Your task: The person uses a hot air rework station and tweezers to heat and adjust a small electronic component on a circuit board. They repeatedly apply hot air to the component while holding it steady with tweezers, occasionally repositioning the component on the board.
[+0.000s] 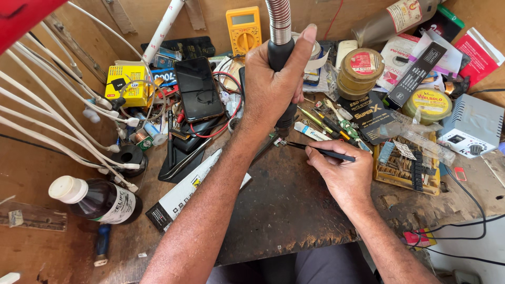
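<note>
My left hand (271,87) is wrapped tight around the black handle of the hot-air wand (280,58), nozzle down over the tiny part (280,141) on the desk (284,205), while my right hand (342,171) pinches the black tweezers (321,151), tips just beside that part. I judge the risk is the wand drifting toward the tweezers or the clutter close by and scorching something. I count one phone (198,88), one yellow meter (243,29), two round tins (360,71) and one dark bottle (100,201).

A yellow multimeter (243,29), a black phone (198,88) and a dark bottle (100,200) clutter the wooden bench (294,210).
</note>
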